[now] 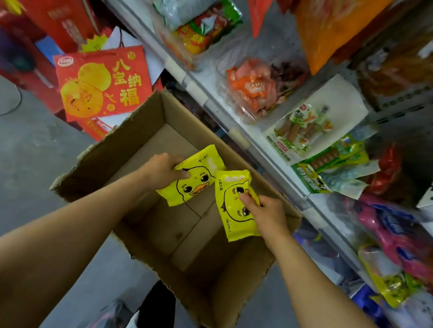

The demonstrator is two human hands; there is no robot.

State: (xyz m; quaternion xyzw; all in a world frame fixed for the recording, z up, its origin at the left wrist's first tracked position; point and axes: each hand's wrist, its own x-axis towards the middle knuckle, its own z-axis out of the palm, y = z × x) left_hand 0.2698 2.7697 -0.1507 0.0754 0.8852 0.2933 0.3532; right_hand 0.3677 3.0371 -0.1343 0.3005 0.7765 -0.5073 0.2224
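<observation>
While the left grip point(162, 169) clasps the left pack point(196, 182) and the right grip point(269, 215) pinches the right pack point(234, 210) above the box point(221, 288) (only its floor shows beneath), emptying looks nearly done, with placing both packs yet to do.

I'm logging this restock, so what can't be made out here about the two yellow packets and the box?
Head view only.
Small print on the left packet and right packet: too blurred to read.
Left hand: its fingers mostly hidden behind its packet.
Cardboard box floor below the packets: covered by them.
</observation>
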